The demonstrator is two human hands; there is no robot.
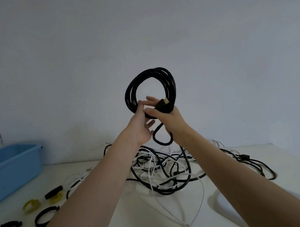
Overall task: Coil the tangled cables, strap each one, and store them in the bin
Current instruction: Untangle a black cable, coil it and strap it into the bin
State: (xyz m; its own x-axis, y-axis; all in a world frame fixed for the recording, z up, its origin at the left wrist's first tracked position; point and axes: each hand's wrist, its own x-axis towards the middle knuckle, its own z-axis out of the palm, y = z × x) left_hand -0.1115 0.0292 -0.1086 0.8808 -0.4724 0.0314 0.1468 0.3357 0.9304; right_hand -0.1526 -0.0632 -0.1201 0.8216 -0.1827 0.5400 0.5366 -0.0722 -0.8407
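I note the right hand (166,117) clamped around the coiled black cable (150,87), coil rising above it. The left hand (140,127) touches the coil's left side, fingers relaxed.

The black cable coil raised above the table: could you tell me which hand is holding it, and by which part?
The right hand grips the black cable coil at its bottom, beside the connector. The left hand touches its lower left side.
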